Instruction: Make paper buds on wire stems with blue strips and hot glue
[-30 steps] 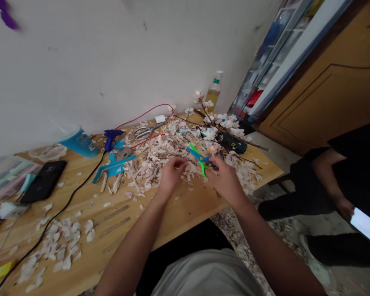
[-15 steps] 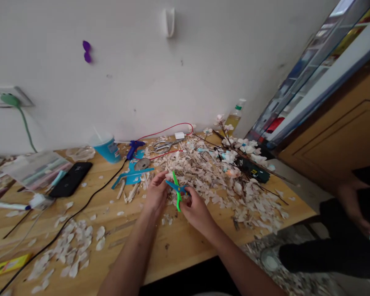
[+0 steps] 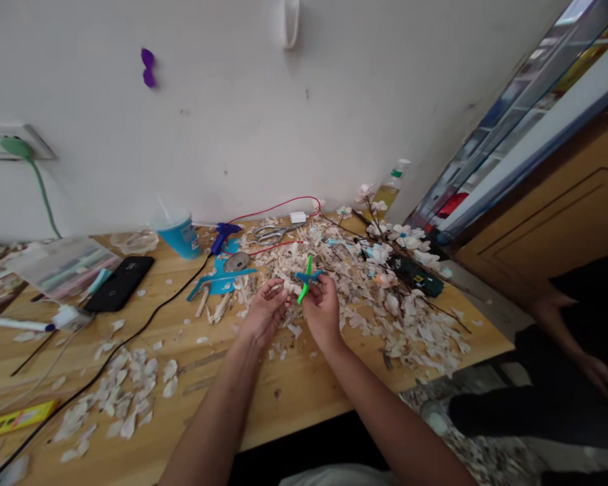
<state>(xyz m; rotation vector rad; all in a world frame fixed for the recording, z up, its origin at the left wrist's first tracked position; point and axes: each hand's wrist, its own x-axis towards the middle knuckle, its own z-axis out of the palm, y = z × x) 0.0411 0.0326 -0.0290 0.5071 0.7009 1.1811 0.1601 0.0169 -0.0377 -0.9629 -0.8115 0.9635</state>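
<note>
Over the front of the petal pile, my right hand (image 3: 322, 312) grips small plastic scissors (image 3: 308, 279), one half green and the other blue, crossed and spread apart. Beside it, my left hand (image 3: 264, 312) is closed in a pinch on a pale petal (image 3: 290, 287); the fingers partly cover it. Both hands are close together, with the scissors near the left fingertips. Behind them spreads a heap of dry, whitish petals (image 3: 349, 290). Branches with white flowers (image 3: 379, 253) lie across the heap's right side.
A blue glue gun (image 3: 223, 237), metal scissors (image 3: 273, 233), a blue cup (image 3: 179, 235) and a bottle (image 3: 389, 189) stand or lie toward the wall. Left are a black phone (image 3: 120, 283), a plastic box (image 3: 63, 266) and a black cable (image 3: 146, 324). Another person (image 3: 561, 351) is at the right.
My right hand has turned more upright and moved slightly up and right with the scissors. My left hand has shifted a little right. The camera view has tilted slightly.
</note>
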